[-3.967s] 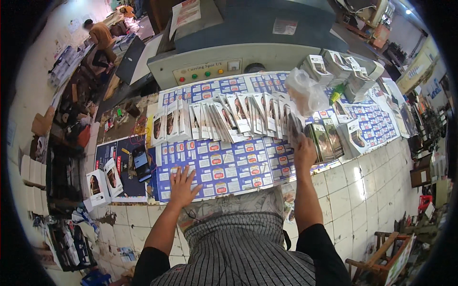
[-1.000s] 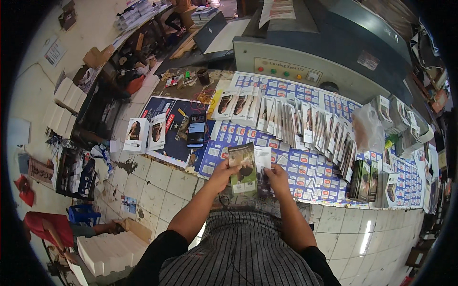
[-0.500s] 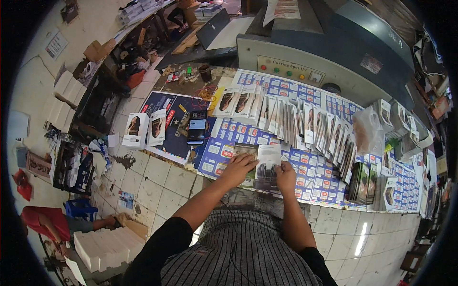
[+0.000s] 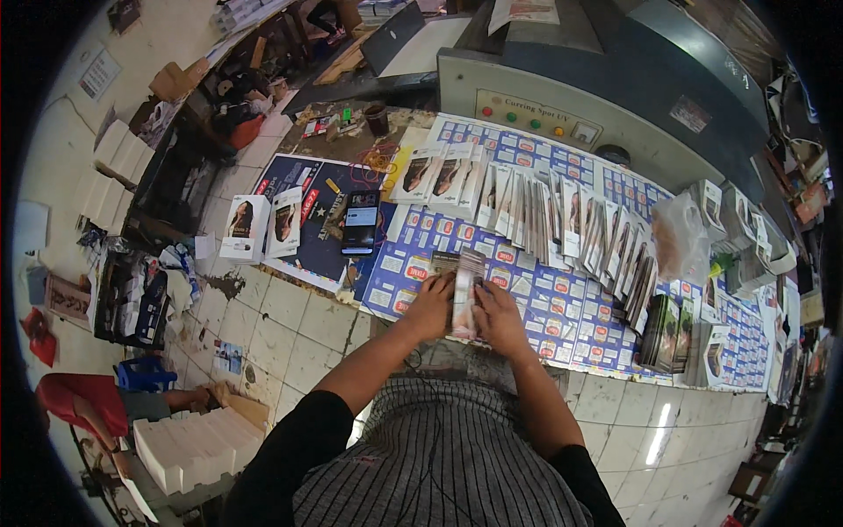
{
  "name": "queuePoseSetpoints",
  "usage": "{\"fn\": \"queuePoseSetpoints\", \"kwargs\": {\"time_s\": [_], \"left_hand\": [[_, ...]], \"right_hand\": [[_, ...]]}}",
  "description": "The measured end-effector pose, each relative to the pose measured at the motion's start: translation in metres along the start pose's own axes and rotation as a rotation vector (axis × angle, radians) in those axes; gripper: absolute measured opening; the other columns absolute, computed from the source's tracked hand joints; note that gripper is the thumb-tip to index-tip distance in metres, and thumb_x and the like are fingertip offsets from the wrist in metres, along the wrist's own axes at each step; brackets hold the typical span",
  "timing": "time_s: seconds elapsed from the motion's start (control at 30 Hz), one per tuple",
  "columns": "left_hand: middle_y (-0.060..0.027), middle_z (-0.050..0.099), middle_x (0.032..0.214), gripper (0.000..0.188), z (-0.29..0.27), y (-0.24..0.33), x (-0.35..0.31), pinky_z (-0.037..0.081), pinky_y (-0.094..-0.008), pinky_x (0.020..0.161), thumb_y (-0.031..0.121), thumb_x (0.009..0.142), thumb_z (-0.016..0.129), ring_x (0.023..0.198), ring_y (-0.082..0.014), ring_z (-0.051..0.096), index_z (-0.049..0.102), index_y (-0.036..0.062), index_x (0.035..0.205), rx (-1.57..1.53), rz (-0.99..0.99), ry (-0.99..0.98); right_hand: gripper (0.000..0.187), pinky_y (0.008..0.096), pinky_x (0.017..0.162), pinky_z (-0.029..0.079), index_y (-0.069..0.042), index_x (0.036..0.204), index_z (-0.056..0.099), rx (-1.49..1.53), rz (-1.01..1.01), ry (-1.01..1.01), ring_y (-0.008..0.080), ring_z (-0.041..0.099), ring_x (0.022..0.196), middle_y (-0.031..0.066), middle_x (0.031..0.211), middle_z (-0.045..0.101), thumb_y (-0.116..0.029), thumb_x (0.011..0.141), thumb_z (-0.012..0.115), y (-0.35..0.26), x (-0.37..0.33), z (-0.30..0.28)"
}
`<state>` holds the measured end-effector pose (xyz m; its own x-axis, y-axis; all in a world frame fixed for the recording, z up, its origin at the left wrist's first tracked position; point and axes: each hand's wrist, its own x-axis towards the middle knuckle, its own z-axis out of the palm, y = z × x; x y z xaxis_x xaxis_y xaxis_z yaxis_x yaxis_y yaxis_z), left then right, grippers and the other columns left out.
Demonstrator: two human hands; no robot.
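Observation:
A leaflet (image 4: pixel 468 294) lies near the front edge of the printed blue sheets (image 4: pixel 413 290), its right part folded over toward the left. At its left side my left hand (image 4: pixel 430 307) grips it with bent fingers. My right hand (image 4: pixel 497 318) is closed on the folded part, fingertips along its right edge. Behind the hands a long row of overlapping folded leaflets (image 4: pixel 572 224) fans across the sheets to the right. Thicker leaflet piles (image 4: pixel 457 180) form the row's left end. Two more white leaflet stacks (image 4: pixel 244 228) stand at the table's left end.
A phone (image 4: pixel 360 227) lies left of my hands, with coiled wires (image 4: pixel 378 160) and a dark cup (image 4: pixel 377 119) beyond. A grey machine (image 4: pixel 527 97) borders the far side. At right are a plastic bag (image 4: pixel 680 239) and green leaflet bundles (image 4: pixel 665 334). A co-worker in red (image 4: pixel 83 404) is lower left.
The leaflet lay spread before; its right part is now turned over to the left. My right hand has moved left with it, and the left hand has drawn slightly left.

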<state>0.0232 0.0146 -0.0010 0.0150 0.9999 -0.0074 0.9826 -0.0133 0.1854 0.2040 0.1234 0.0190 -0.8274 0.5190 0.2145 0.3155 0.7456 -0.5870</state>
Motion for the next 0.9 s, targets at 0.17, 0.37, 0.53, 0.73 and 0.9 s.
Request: {"fn": "queuePoseSetpoints", "kwargs": {"time_s": [0.17,0.37,0.53,0.73,0.9], "left_hand": [[-0.0164,0.038,0.152,0.077,0.004,-0.017,-0.006,0.021,-0.054,0.116,0.034,0.083,0.071,0.145,-0.0331,0.029,0.04,0.0105,0.149,-0.104,-0.032,0.04],[-0.0061,0.036,0.159,0.052,-0.008,-0.047,-0.036,0.019,-0.0543,0.115,0.029,0.096,0.056,0.149,-0.0275,0.026,0.047,0.0147,0.146,-0.116,-0.194,0.106],[-0.0071,0.037,0.158,0.052,-0.008,-0.049,-0.033,0.017,-0.0551,0.116,0.026,0.097,0.054,0.149,-0.0269,0.025,0.045,0.0132,0.146,-0.082,-0.186,0.021],[-0.0087,0.027,0.162,0.062,-0.007,-0.059,-0.033,0.014,-0.0513,0.118,0.016,0.098,0.051,0.151,-0.027,0.021,0.028,0.0113,0.155,-0.407,-0.311,0.025],[-0.0073,0.023,0.164,0.071,-0.023,-0.062,-0.032,0.012,-0.0521,0.119,0.03,0.094,0.061,0.152,-0.0281,0.017,0.03,0.0124,0.156,-0.383,-0.186,-0.038]], "right_hand": [[0.049,0.0491,0.114,0.03,-0.004,0.138,0.052,-0.118,-0.03,0.003,0.0389,0.042,0.135,0.0215,0.148,0.043,-0.032,0.098,0.055,0.006,0.001,0.013],[0.057,0.0522,0.117,0.024,-0.008,0.145,0.046,-0.139,-0.036,-0.046,0.0399,0.032,0.143,0.0226,0.155,0.033,-0.041,0.099,0.052,0.0,0.007,0.021],[0.064,0.0554,0.118,0.02,-0.01,0.147,0.045,-0.124,-0.046,-0.148,0.0396,0.024,0.147,0.0215,0.159,0.026,-0.051,0.097,0.052,-0.018,0.024,0.032],[0.068,0.0561,0.118,0.022,-0.004,0.146,0.044,-0.21,-0.089,-0.137,0.039,0.025,0.148,0.0216,0.158,0.028,-0.046,0.093,0.057,-0.009,0.023,0.048],[0.07,0.0538,0.119,0.019,0.001,0.145,0.042,-0.198,-0.052,-0.126,0.0395,0.023,0.148,0.021,0.158,0.028,-0.04,0.092,0.06,-0.009,0.027,0.046]]}}
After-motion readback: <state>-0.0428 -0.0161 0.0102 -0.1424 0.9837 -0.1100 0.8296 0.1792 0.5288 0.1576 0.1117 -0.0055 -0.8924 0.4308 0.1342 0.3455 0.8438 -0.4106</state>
